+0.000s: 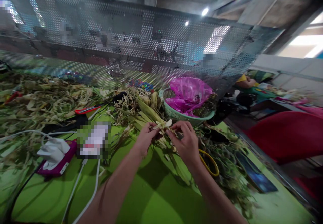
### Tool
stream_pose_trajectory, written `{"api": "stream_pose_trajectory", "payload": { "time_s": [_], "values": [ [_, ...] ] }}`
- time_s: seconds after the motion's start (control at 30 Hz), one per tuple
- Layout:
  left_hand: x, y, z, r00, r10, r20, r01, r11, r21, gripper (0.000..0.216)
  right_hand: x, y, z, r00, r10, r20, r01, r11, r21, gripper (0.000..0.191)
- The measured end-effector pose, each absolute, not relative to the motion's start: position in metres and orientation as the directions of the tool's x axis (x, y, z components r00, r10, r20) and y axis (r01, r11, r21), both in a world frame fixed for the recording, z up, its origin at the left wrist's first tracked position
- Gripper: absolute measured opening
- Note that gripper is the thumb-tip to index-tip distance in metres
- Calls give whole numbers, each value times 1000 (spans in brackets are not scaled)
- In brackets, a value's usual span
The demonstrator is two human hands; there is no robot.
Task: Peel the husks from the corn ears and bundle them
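Observation:
Both hands meet over the green table (pixel 161 197). My left hand (pixel 147 138) is closed, with its thumb and fingers pinching a small bunch of pale, dry corn husk (pixel 161 125). From the other side, my right hand (pixel 185 138) pinches the same bunch between its thumb and bent fingers. Short cream strips stick up between the fingertips. Long yellow-green husk leaves (pixel 146 111) lie just beyond my hands, and another leaf (pixel 180 170) lies below them. A yellow ring-shaped thing (pixel 209 163) shows beside my right wrist.
A pale green basket (pixel 188 116) holds a pink plastic bag (pixel 189 94). Dry husks (pixel 50 99) heap at left, near a red cutter (pixel 87 109). A purple power strip (pixel 59 163), cables and a blurred phone (pixel 94 140) lie nearer. A perforated screen (pixel 126 42) stands behind; a red chair (pixel 290 133), right.

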State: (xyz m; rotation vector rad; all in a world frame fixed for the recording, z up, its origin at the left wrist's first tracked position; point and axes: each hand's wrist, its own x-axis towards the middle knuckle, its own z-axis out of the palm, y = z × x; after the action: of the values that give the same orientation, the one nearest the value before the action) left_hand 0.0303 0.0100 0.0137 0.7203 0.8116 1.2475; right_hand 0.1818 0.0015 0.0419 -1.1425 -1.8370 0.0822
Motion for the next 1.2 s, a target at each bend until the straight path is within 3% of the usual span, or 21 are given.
{"api": "stream_pose_trajectory", "payload": {
  "time_s": [0.13, 0.3, 0.5, 0.87, 1.0, 1.1, 1.2],
  "values": [
    [32, 9, 12, 113, 992, -54, -561, 109, 820, 27, 179, 6, 34, -218, 822, 526, 670, 517, -532, 19],
    [30, 7, 14, 155, 987, -39, -517, 115, 848, 25, 179, 8, 30, -209, 816, 538, 594, 543, -593, 17],
    [29, 15, 9, 72, 997, -7, -430, 38, 902, 25, 182, 10, 31, -189, 829, 527, 509, 541, -669, 16],
    [26, 14, 13, -9, 999, 51, -361, -50, 931, 20, 185, 13, 33, -92, 934, 345, 413, 351, -841, 17],
    [29, 15, 7, 45, 995, 93, -305, -75, 949, 19, 184, 13, 33, -65, 936, 347, 407, 342, -847, 22],
    [32, 14, 7, 141, 990, 8, -396, 49, 917, 26, 183, 13, 33, -72, 922, 379, 417, 373, -829, 22],
    [32, 12, 11, 243, 970, -2, -371, 95, 924, 31, 182, 12, 34, -97, 916, 390, 432, 392, -813, 22]
  ]
}}
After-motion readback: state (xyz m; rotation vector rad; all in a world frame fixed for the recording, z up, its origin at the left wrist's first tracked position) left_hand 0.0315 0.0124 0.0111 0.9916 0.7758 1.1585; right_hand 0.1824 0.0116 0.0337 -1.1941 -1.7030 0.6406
